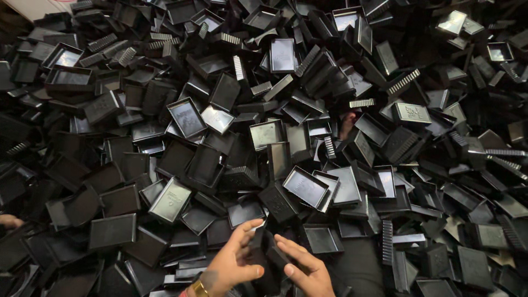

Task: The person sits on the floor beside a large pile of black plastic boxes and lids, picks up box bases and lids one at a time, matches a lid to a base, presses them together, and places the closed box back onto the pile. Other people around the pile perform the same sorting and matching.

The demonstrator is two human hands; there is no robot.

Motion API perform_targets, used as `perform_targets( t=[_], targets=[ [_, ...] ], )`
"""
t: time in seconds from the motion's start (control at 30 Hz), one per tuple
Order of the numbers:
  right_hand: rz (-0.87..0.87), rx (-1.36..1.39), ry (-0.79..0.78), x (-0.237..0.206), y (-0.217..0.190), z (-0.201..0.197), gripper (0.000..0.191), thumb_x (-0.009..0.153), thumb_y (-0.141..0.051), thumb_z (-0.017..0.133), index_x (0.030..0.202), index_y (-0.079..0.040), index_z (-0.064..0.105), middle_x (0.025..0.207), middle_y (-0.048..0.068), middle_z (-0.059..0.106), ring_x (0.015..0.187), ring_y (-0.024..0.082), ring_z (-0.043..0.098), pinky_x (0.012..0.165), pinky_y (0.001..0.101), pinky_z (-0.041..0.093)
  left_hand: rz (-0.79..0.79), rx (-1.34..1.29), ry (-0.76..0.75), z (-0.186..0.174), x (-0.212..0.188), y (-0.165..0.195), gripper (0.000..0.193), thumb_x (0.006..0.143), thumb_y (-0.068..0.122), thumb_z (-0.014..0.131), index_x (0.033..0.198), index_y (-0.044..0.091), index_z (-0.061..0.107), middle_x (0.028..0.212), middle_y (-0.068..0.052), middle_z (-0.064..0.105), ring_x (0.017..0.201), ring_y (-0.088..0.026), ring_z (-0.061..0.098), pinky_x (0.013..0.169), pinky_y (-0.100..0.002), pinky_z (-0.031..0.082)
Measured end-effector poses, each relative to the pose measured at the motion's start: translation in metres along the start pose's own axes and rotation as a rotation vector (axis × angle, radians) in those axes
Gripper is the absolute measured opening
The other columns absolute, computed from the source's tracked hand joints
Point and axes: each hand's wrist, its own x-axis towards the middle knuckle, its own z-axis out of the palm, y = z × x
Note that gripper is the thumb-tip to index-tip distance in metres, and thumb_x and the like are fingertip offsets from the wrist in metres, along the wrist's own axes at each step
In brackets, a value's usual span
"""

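At the bottom centre of the head view, the left hand (234,264) and the right hand (304,268) close in from either side on a small black plastic piece (263,250). The left hand's fingers curl against its left side and the right hand's fingers lie along its right, so both hands seem clamped on it, though its dark shape blurs into the parts beneath. A gold bracelet (198,287) circles the left wrist.

The piece sits at the near edge of a huge pile of black plastic trays (264,126) (shallow rectangular shells, some glossy, some ribbed along one side). Just beyond the piece an open tray (306,187) lies tilted, hollow side up. Far left of the piece, fingertips of another hand (10,221) rest on the pile.
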Motion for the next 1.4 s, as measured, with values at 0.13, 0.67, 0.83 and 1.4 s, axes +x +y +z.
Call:
perform_targets(
  t=[0.13,0.67,0.83,1.4],
  targets=[
    [-0.123,-0.303,0.046,-0.001,-0.004,0.012,0.047,0.090,-0.013,0.071,0.134,0.004,0.068,0.154,0.023,0.055,0.144,0.034,0.051,0.118,0.0450,0.034,0.063,-0.106,-0.146,0.015,0.003,-0.011,0.098,0.071,-0.001,0.078,0.156,0.022,0.035,0.137,-0.008,0.060,0.124,-0.021,0.060,0.105,-0.034,0.051],
    [-0.036,-0.141,-0.041,0.002,-0.016,0.023,0.055,0.095,-0.012,0.065,0.147,0.005,0.053,0.158,0.021,0.048,0.149,0.030,0.043,0.120,0.0435,0.028,0.101,-0.002,0.024,0.011,0.004,-0.013,0.083,0.073,0.015,0.090,0.146,0.014,0.051,0.130,-0.002,0.064,0.117,-0.018,0.065,0.097,-0.033,0.056],
    [0.003,0.054,0.201,0.002,0.006,0.033,0.066,0.083,-0.001,0.076,0.143,0.004,0.049,0.133,0.019,0.063,0.124,0.027,0.061,0.108,0.0402,0.043,-0.160,-0.391,0.399,0.014,0.023,-0.039,0.063,0.081,0.029,0.080,0.135,0.018,0.051,0.112,-0.008,0.067,0.097,-0.025,0.066,0.077,-0.042,0.057],
    [0.416,0.659,0.328,0.023,0.031,-0.020,0.060,0.099,-0.047,0.044,0.119,0.006,0.062,0.109,0.023,0.074,0.100,0.032,0.072,0.091,0.0448,0.054,0.227,0.305,-0.275,-0.025,-0.035,-0.018,0.041,0.092,0.017,0.073,0.131,0.004,0.064,0.119,-0.006,0.067,0.100,-0.023,0.073,0.091,-0.035,0.059]
  ],
)
